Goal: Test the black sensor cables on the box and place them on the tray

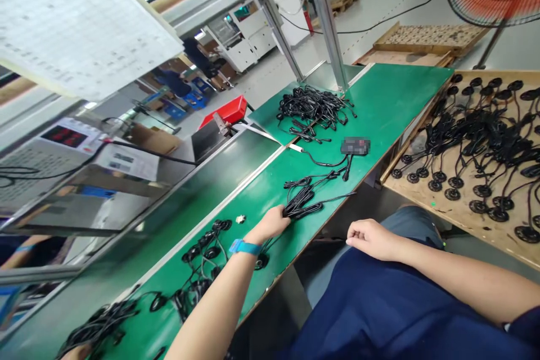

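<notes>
My left hand (pixel 272 224) reaches out over the green bench (pixel 388 101) and closes on a coiled bundle of black cable (pixel 300 200). A blue band (pixel 244 247) sits on that wrist. My right hand (pixel 371 239) hovers off the bench edge above my lap, fingers curled in a loose fist; nothing shows in it. A small black box with leads (pixel 355 147) lies further along the bench. Black round-headed cables (pixel 208 247) lie close to my left forearm.
A heap of black cables (pixel 312 108) lies at the far end by metal posts (pixel 331 34). A wooden board (pixel 459 208) on the right carries many round-headed cables. A dark conveyor (pixel 181 202) runs on the left; a red box (pixel 225 112) and a meter (pixel 63 138) stand beyond.
</notes>
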The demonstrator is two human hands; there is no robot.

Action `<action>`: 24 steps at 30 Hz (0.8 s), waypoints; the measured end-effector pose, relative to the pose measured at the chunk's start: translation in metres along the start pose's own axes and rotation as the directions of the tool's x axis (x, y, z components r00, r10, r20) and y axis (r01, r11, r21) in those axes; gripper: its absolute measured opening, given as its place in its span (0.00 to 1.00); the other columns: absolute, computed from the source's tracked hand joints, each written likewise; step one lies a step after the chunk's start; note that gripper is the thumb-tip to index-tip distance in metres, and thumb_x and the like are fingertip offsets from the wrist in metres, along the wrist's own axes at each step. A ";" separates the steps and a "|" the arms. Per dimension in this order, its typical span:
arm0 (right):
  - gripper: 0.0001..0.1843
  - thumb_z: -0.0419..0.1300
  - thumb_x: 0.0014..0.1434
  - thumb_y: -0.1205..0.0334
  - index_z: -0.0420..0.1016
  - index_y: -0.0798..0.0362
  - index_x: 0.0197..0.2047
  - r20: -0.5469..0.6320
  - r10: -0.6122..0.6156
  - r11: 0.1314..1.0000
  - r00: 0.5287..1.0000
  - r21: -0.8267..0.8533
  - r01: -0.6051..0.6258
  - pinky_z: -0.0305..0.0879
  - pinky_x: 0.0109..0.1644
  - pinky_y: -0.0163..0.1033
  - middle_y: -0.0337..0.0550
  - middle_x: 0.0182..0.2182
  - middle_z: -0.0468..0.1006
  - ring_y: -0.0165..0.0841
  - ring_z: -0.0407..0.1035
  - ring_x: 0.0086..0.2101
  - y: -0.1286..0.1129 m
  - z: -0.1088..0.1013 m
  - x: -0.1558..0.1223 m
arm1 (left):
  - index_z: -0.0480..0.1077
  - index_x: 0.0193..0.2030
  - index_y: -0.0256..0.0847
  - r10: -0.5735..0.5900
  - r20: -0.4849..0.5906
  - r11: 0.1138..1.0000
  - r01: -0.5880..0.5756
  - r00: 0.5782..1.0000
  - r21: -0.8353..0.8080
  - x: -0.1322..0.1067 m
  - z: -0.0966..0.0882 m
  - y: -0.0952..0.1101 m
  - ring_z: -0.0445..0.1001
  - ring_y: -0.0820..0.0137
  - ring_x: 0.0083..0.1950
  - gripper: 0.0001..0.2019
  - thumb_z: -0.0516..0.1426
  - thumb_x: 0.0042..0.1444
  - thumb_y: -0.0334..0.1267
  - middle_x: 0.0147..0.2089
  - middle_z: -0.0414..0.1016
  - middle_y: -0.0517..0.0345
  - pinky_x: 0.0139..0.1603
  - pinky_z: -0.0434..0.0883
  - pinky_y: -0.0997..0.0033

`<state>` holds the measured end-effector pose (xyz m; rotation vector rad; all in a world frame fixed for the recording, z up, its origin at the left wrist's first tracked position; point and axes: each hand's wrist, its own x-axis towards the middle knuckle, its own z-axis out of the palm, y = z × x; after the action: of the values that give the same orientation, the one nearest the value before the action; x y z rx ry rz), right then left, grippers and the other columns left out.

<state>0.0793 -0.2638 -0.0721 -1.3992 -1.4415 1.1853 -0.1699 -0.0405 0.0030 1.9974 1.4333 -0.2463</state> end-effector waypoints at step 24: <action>0.08 0.71 0.57 0.61 0.78 0.54 0.32 -0.211 -0.008 0.989 0.977 0.141 0.039 0.58 0.30 0.33 0.35 0.27 0.73 0.25 0.61 0.24 -0.025 0.012 0.000 | 0.75 0.43 0.35 0.009 0.091 -0.260 0.090 0.996 -0.961 -0.070 0.092 0.118 0.74 0.73 0.38 0.03 0.61 0.63 0.31 0.35 0.71 0.57 0.41 0.77 0.73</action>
<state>0.0609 -0.2639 -0.0512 -1.3595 -1.1985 1.0693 -0.0709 -0.1720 0.0156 0.3862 0.9004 0.7291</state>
